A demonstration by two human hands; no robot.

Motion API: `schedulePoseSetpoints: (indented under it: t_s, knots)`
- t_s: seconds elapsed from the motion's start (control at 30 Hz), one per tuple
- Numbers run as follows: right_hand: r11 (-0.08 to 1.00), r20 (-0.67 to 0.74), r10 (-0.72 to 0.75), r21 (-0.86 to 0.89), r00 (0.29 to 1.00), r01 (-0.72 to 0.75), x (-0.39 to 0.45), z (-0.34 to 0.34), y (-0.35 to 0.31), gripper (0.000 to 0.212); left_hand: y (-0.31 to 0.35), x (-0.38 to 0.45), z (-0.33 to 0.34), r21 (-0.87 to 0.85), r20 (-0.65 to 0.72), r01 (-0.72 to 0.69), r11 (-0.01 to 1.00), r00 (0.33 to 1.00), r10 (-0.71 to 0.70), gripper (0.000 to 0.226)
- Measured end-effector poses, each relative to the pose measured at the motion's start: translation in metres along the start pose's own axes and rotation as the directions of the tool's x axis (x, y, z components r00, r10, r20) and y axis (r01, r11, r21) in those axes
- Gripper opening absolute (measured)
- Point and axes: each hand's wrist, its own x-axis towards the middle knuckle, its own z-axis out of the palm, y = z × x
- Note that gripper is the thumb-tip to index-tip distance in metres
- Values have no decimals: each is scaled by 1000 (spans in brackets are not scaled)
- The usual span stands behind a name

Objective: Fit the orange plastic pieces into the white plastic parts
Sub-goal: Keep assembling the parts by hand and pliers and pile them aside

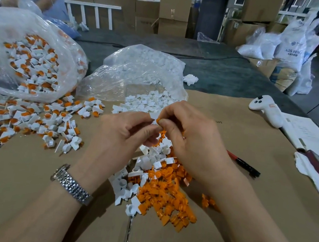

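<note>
Above the loose heap of orange pieces [166, 201], left hand [124, 134] and right hand [190, 139] meet fingertip to fingertip, both pinching one white part [153, 117] with orange at its right edge; long axis unclear.

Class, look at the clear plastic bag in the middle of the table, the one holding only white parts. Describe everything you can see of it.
The clear plastic bag is thin, crinkled, glossy film lying on its side, partly on the brown cardboard sheet and partly on the grey table. Its mouth faces the person and gapes open, and small white plastic parts spill out onto the cardboard. More white parts show hazily through its bulging rear. A second, larger bag lies close on its left. Neither hand touches it.
</note>
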Motion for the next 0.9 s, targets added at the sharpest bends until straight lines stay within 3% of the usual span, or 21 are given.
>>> schedulePoseSetpoints:
  t_s: [0.13, 0.23, 0.37, 0.53, 0.6, 0.7, 0.8, 0.9]
  knots:
    - [995, 43, -104, 8, 994, 103, 1, -5, 3, 4, -1, 2, -7, -278, 175, 207, 938, 971, -162, 25]
    - [989, 54, -132, 73, 990, 128, 1, -7, 4, 6, -3, 4, -12, -340, 235, 251, 906, 956, -176, 23]
    - [989, 25, 82, 120, 996, -84, 2, -12, 14, 22, -4, 4, -16, -354, 182, 248, 902, 964, -194, 16]
    - [907, 107, 358, -276, 928, -318, 1, -27, 40, 15, -6, 5, -18, -371, 180, 290, 882, 955, -238, 29]
    - [859, 124, 439, -349, 890, -375, -1, -33, 46, 19, -15, 6, -21, -279, 119, 316, 907, 948, -294, 23]
    - [839, 186, 498, -348, 847, -418, -2, -39, 51, 27, -34, 5, -31, 72, -176, 392, 917, 910, -375, 10]
    - [853, 295, 500, -331, 814, -403, -3, -39, 53, 24, -53, 7, -45, 398, -379, 521, 755, 843, -382, 26]
    - [887, 339, 442, -305, 830, -347, -4, -38, 53, 5, -55, 9, -49, 520, -399, 576, 631, 817, -417, 47]
